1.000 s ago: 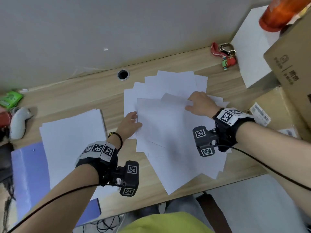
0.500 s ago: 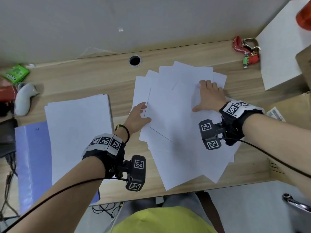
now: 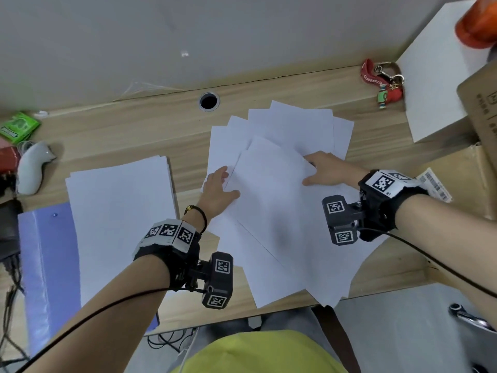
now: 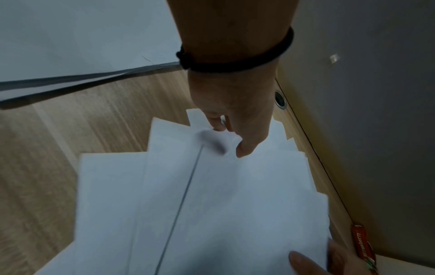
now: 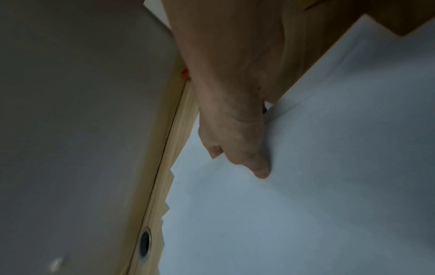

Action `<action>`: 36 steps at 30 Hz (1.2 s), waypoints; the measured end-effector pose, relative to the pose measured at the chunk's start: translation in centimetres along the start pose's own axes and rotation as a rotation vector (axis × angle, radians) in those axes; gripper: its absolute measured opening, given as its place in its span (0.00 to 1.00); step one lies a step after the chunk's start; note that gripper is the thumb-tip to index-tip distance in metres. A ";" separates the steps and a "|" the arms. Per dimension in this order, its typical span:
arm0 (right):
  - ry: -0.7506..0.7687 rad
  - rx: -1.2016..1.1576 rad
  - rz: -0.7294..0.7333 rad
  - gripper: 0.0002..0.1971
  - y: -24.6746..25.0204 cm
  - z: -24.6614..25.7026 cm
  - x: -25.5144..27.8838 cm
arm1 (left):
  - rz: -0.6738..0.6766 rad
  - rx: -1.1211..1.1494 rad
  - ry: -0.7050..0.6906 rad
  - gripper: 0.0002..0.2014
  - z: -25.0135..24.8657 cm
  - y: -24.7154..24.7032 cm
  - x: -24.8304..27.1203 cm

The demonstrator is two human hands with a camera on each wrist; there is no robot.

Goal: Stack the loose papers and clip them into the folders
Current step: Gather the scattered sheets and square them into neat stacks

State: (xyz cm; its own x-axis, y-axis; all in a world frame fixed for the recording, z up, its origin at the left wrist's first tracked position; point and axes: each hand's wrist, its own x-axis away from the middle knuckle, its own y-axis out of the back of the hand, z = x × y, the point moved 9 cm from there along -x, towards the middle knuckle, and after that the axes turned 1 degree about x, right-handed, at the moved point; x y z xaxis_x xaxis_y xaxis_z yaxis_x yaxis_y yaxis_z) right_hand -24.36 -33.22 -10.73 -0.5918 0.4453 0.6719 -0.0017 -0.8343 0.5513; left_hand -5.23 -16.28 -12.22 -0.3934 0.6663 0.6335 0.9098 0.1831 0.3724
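Observation:
Several loose white papers (image 3: 274,211) lie fanned out across the middle of the wooden desk (image 3: 134,135). My left hand (image 3: 219,188) pinches the left edge of the top sheets, thumb on top and fingers tucked beneath, as the left wrist view shows (image 4: 235,121). My right hand (image 3: 322,170) grips the same sheets at their far right corner, thumb pressed on top (image 5: 235,130). To the left a squared stack of paper (image 3: 118,224) rests on a blue folder (image 3: 45,265).
A cable hole (image 3: 209,101) sits behind the papers. A red keychain (image 3: 382,79), a white box (image 3: 435,76) and cardboard boxes (image 3: 478,109) crowd the right. A green packet (image 3: 18,127) and a white device (image 3: 32,165) lie at the far left. Some papers overhang the front edge.
My right hand went from lying flat on the sheets to gripping their corner. The top sheets have been drawn together and tilted between both hands.

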 end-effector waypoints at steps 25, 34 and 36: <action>0.159 -1.170 -0.457 0.16 4.5 7.6 11.1 | 0.008 0.605 -0.343 0.30 -10.1 8.4 7.9; 0.110 -1.012 -0.570 0.15 1.5 13.7 14.6 | -0.031 0.508 -0.404 0.19 -7.7 10.4 11.5; 0.050 -0.964 -0.600 0.17 -0.3 13.6 15.0 | -0.037 0.524 -0.355 0.19 -6.4 9.7 11.8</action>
State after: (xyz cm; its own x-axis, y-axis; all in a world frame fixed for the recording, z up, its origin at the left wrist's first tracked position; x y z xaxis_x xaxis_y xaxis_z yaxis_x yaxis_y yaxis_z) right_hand -22.28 -21.83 5.91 -0.3179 0.8617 0.3955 -0.9023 -0.4031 0.1529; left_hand -1.84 -11.27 3.21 -0.4398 0.8356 0.3291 0.8757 0.4803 -0.0492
